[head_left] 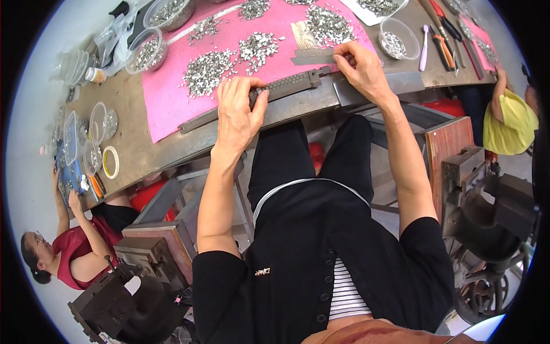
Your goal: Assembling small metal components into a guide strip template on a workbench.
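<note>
Bar [286,86] looks like metal: probably heavy, stiff, hard to break, maybe slick. Best gripped across its narrow sides, 1 hand near each end. It lies along the worktop's [127,98] near edge. Left hand [236,109]: fingers curled over the bar, can't tell if pinching. Right hand [366,73]: by its right end, fingers bunched at grey strip [312,59], grip unclear.

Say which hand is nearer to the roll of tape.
Left: the left hand is at the metal bar, right of the roll of tape; the right hand is farther right, near the bar's right end.
</note>
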`<state>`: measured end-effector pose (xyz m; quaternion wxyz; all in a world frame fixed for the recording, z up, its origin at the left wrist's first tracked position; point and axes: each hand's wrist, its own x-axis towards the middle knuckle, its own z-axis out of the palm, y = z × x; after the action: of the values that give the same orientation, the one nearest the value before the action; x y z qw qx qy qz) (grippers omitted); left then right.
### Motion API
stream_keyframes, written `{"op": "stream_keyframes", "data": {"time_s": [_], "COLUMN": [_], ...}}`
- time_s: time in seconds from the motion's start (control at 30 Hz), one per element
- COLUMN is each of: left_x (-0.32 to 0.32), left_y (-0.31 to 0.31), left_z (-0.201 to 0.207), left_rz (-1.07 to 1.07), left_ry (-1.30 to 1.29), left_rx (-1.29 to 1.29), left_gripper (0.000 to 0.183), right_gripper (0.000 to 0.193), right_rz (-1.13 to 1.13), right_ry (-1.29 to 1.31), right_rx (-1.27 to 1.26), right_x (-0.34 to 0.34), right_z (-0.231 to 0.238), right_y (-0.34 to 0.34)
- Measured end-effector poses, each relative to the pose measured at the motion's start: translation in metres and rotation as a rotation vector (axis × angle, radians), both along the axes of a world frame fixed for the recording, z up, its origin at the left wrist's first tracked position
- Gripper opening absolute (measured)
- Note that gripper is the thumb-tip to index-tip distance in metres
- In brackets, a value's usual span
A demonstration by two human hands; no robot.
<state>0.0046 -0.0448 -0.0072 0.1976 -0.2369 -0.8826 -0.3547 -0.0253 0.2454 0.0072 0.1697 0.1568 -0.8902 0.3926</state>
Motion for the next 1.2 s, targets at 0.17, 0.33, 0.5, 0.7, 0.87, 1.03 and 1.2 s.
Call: {"op": "stream_keyframes", "data": {"time_s": [0.17, 0.33, 0.5, 0.7, 0.87, 1.03, 1.2], "left_x": [0.005, 0.008, 0.009, 0.009, 0.008, 0.008, 0.008], "left_y": [-0.001, 0.005, 0.005, 0.006, 0.005, 0.006, 0.009], "left_z": [0.0, 0.001, -0.007, -0.01, -0.011, -0.012, -0.013], "left_rz": [0.01, 0.011, 0.054, 0.065, 0.062, 0.065, 0.068], "left_ry": [-0.042, 0.082, 0.113, 0.135, 0.142, 0.181, 0.219], "left_rx": [0.013, -0.132, -0.148, -0.142, -0.143, -0.143, -0.136], "left_gripper": [0.031, 0.046, 0.043, 0.041, 0.041, 0.04, 0.039], "right_gripper": [0.006, 0.007, 0.008, 0.009, 0.009, 0.006, 0.009], "right_rz": [0.18, 0.173, 0.085, 0.101, 0.106, 0.148, 0.079], "right_ry": [0.042, 0.12, 0.111, 0.176, 0.203, 0.103, -0.032], "right_rx": [-0.182, -0.056, -0.016, -0.038, 0.01, -0.113, -0.242], "right_x": [0.015, 0.021, 0.023, 0.022, 0.022, 0.019, 0.02], "right_z": [0.002, -0.018, -0.023, -0.026, -0.026, -0.021, -0.022], "right_y": [-0.029, -0.045, -0.049, -0.049, -0.049, -0.045, -0.047]}}
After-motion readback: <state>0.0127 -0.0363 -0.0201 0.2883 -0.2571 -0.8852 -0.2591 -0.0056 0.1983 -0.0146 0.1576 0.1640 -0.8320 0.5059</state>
